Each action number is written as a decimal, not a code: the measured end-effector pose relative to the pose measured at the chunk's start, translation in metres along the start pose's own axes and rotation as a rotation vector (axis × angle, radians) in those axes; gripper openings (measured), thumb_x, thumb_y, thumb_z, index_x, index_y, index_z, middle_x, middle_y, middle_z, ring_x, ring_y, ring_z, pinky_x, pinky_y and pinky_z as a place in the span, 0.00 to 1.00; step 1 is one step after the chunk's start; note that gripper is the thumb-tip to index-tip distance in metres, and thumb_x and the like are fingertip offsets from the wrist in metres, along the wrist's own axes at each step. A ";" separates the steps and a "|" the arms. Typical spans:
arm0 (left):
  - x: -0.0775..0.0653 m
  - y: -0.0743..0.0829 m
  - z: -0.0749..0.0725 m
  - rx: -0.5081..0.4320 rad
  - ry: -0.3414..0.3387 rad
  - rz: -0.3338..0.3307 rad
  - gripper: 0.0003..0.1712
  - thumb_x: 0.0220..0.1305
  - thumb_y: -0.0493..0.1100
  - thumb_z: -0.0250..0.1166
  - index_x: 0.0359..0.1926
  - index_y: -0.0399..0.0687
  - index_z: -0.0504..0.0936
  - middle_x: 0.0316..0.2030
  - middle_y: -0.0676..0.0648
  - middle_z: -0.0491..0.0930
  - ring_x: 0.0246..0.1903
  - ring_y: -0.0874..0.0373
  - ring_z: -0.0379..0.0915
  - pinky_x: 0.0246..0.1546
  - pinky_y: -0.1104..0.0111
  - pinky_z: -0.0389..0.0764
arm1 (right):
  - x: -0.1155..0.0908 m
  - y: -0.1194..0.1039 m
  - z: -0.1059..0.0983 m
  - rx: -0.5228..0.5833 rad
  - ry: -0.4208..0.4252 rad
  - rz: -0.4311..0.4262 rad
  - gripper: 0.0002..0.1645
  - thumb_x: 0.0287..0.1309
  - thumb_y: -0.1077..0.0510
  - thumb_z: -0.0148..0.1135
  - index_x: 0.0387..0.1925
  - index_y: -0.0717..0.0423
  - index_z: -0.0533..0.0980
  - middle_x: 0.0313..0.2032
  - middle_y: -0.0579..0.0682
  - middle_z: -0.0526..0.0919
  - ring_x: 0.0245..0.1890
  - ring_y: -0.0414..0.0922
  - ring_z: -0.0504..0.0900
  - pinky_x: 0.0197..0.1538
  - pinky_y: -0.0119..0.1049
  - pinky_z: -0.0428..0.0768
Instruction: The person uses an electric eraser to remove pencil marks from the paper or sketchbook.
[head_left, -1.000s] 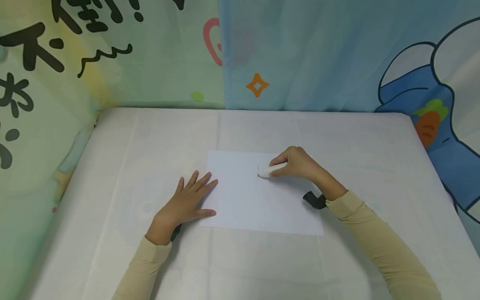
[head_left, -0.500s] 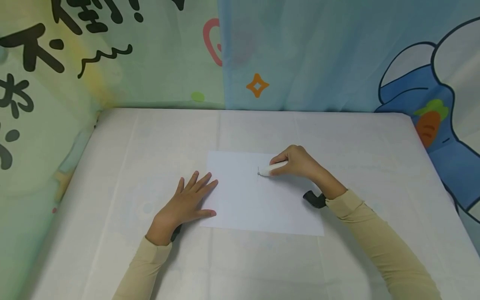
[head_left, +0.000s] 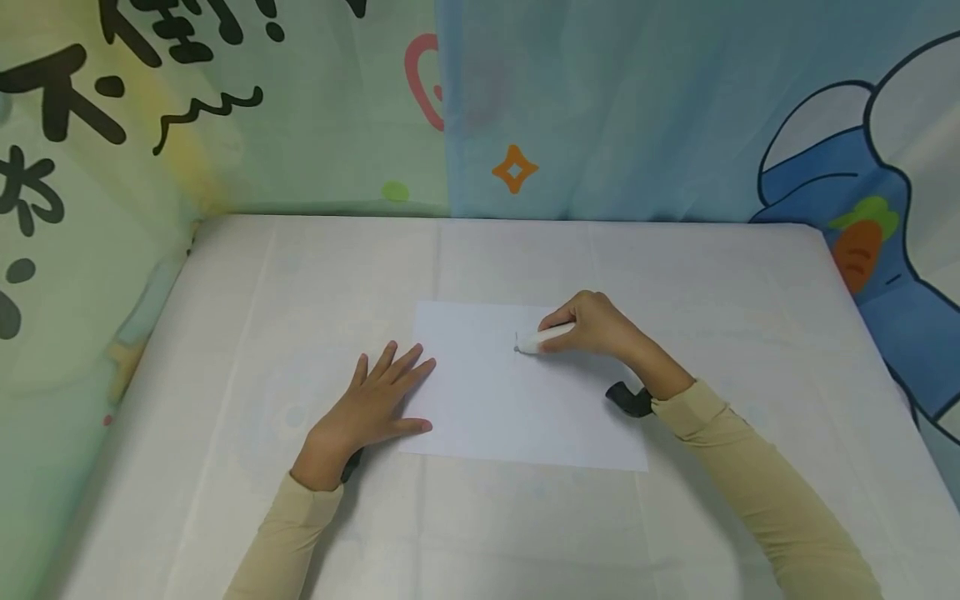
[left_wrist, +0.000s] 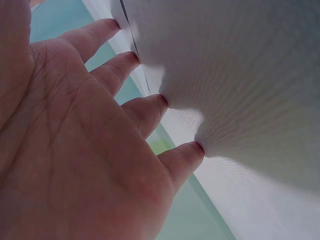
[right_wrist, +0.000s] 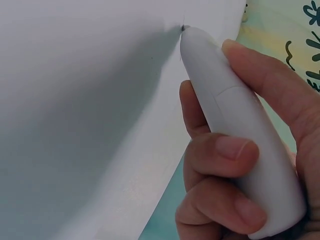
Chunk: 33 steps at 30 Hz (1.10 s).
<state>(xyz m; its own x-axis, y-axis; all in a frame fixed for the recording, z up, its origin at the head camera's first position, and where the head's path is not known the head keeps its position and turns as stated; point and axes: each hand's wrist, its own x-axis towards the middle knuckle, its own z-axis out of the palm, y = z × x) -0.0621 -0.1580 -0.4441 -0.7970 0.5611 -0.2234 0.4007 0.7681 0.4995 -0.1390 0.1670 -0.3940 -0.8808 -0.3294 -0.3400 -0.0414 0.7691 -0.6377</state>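
Note:
A white sheet of paper (head_left: 480,417) lies on the white-covered table. My left hand (head_left: 367,408) rests with spread fingers over the paper's left edge. In the left wrist view its fingertips (left_wrist: 160,100) touch the white surface. My right hand (head_left: 596,325) grips a thick white pen-shaped device (right_wrist: 240,120), tapered to a small dark tip. Thumb and curled fingers wrap its body in the right wrist view. The tip meets the paper at a short thin dark line (head_left: 516,337) in its upper middle. Part of the device's body is hidden by the fingers.
The white tablecloth (head_left: 315,275) runs to a back edge against a printed curtain (head_left: 600,108). A printed panel (head_left: 90,250) borders the table's left side. A black strap end (head_left: 630,400) hangs at the right wrist, low over the paper.
The device's tip shifted slightly up along the thin line, then slightly back down. The left hand and the paper stay in place.

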 end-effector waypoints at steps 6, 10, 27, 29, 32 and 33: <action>0.001 0.000 0.000 0.002 0.006 0.005 0.48 0.61 0.58 0.67 0.75 0.49 0.57 0.76 0.42 0.49 0.75 0.38 0.33 0.69 0.37 0.36 | 0.000 0.000 -0.002 0.009 0.022 0.007 0.20 0.48 0.59 0.75 0.44 0.64 0.85 0.48 0.64 0.83 0.49 0.55 0.80 0.35 0.32 0.71; 0.001 -0.001 0.001 0.005 0.005 0.004 0.48 0.61 0.58 0.67 0.75 0.49 0.57 0.76 0.42 0.48 0.75 0.38 0.33 0.69 0.37 0.35 | 0.001 0.001 -0.003 0.013 0.037 0.006 0.20 0.48 0.59 0.75 0.44 0.65 0.85 0.48 0.64 0.84 0.45 0.55 0.80 0.35 0.32 0.72; -0.001 0.001 -0.003 -0.009 0.004 0.000 0.47 0.61 0.58 0.67 0.75 0.48 0.57 0.76 0.41 0.49 0.75 0.38 0.33 0.69 0.37 0.36 | 0.003 0.003 -0.002 0.015 0.023 0.007 0.20 0.48 0.58 0.75 0.44 0.64 0.84 0.49 0.63 0.83 0.53 0.57 0.79 0.39 0.33 0.72; -0.001 0.002 -0.002 -0.009 0.001 0.000 0.47 0.61 0.58 0.67 0.75 0.48 0.57 0.76 0.41 0.49 0.75 0.38 0.33 0.69 0.37 0.35 | 0.003 0.004 -0.001 0.019 0.029 0.009 0.20 0.48 0.58 0.75 0.44 0.64 0.85 0.49 0.63 0.83 0.52 0.56 0.79 0.39 0.32 0.73; 0.000 0.002 -0.002 -0.007 -0.006 -0.004 0.48 0.61 0.58 0.66 0.75 0.48 0.57 0.76 0.41 0.48 0.75 0.38 0.33 0.69 0.37 0.34 | 0.003 0.004 -0.002 0.022 0.036 0.012 0.20 0.48 0.59 0.75 0.44 0.64 0.84 0.49 0.64 0.83 0.51 0.57 0.80 0.38 0.32 0.73; 0.000 0.002 -0.002 -0.003 -0.004 -0.003 0.48 0.61 0.58 0.66 0.75 0.48 0.57 0.76 0.41 0.49 0.75 0.38 0.33 0.69 0.37 0.35 | 0.003 0.004 -0.002 0.022 0.038 0.013 0.20 0.48 0.59 0.75 0.44 0.64 0.84 0.49 0.64 0.83 0.52 0.57 0.80 0.39 0.32 0.73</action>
<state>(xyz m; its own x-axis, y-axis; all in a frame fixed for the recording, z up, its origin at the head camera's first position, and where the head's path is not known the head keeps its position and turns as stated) -0.0621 -0.1573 -0.4414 -0.7963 0.5602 -0.2281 0.3973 0.7688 0.5010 -0.1429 0.1697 -0.3965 -0.8987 -0.2977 -0.3220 -0.0198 0.7610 -0.6485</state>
